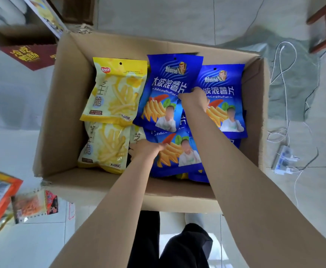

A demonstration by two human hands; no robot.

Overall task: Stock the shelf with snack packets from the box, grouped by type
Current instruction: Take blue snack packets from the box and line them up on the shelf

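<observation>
Both hands in box (65, 105), fingertips hidden under packets.
Left hand (146, 148) pinches left edge of lower blue packet (177, 157); right hand (194, 98) fingers curl round right edge of upper blue packet (168, 88).

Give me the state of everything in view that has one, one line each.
Box: open, on the floor, packets inside.
Yellow packets: sealed, flat, left side of box.
Blue packets: sealed, overlapping, right side.
Left hand: grips near blue packet by its edge.
Right hand: grips middle blue packet by its edge.
</observation>
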